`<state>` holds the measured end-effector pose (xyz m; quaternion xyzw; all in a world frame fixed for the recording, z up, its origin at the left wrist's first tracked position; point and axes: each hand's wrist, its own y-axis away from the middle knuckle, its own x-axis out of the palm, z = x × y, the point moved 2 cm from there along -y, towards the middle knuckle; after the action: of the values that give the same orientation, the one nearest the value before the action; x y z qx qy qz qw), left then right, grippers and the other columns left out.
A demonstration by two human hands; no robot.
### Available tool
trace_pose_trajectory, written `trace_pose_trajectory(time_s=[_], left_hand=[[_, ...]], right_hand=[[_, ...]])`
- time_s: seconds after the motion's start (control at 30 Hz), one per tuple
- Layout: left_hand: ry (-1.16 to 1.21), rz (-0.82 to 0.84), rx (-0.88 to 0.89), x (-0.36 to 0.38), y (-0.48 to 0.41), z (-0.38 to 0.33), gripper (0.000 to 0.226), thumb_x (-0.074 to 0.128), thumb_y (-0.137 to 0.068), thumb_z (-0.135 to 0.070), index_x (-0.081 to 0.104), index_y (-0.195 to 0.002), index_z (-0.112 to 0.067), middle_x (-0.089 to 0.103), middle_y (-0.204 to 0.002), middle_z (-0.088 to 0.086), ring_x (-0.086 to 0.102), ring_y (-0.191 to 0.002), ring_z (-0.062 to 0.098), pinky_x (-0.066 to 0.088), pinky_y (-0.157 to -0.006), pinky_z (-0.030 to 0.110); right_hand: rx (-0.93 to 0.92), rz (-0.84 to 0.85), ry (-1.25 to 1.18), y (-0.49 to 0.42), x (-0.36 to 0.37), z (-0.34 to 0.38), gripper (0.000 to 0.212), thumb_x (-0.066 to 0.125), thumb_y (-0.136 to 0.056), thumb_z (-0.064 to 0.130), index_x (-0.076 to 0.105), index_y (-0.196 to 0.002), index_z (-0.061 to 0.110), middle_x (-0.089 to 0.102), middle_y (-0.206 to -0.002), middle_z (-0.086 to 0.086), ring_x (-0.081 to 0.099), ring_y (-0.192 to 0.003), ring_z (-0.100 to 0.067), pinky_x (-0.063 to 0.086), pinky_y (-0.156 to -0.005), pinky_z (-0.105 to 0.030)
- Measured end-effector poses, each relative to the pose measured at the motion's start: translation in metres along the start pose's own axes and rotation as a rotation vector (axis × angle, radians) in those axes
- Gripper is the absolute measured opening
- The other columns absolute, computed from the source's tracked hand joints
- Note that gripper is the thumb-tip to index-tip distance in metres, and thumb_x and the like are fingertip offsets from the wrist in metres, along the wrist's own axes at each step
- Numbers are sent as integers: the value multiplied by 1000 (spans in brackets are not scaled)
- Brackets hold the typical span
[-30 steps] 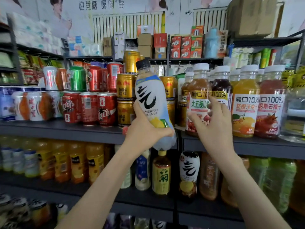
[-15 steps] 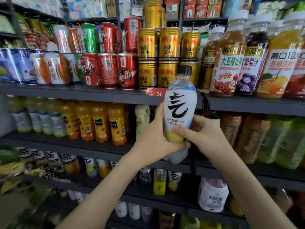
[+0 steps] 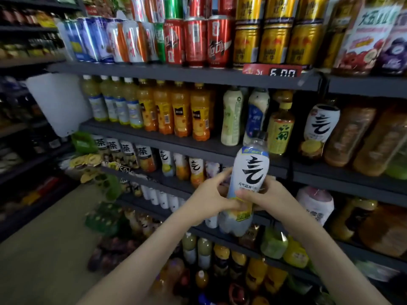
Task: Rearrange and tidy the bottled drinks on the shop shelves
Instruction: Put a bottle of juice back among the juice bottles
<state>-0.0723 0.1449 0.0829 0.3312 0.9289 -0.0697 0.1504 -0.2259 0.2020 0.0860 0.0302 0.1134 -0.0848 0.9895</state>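
I hold a white sparkling-water bottle [image 3: 251, 170] with a black cap, a bold black character and a yellow fruit band upright in front of the shelves. My left hand [image 3: 209, 198] grips its lower left side and my right hand [image 3: 262, 198] wraps its lower right side. Behind it, the third shelf [image 3: 154, 176] carries similar white bottles [image 3: 196, 171] with the same character. One more of that kind [image 3: 319, 128] stands on the shelf above, to the right.
Red, gold and blue cans [image 3: 193, 40] fill the top shelf above a 6.00 price tag [image 3: 283, 73]. Orange juice bottles [image 3: 180, 111] line the second shelf. Tea bottles [image 3: 126, 155] sit lower left. The lowest shelves hold more bottles; the floor [image 3: 44, 249] lies at left.
My view has dropped from the can shelf to the lower shelves. The bottle came down with my left hand, and my right hand left the juice bottle and closed on it.
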Motion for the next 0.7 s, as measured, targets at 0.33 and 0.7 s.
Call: trace_pose_trajectory(time_s=[0.33, 0.7], left_hand=[[-74, -73, -115, -55, 30, 95, 71, 77, -76, -22, 42, -138, -32, 57, -131, -14, 53, -119, 1, 48, -95, 24], [-280, -89, -168, -254, 22, 240, 54, 62, -91, -20, 42, -139, -32, 53, -117, -19, 55, -115, 7, 47, -88, 19]], right_hand=[[87, -148, -49, -31, 110, -52, 34, 83, -72, 18, 67, -102, 18, 72, -96, 6, 65, -75, 0, 52, -59, -18], [81, -420, -188, -163, 317, -82, 38, 80, -74, 8, 59, -104, 18, 67, -102, 4, 62, -89, -8, 48, -80, -30]])
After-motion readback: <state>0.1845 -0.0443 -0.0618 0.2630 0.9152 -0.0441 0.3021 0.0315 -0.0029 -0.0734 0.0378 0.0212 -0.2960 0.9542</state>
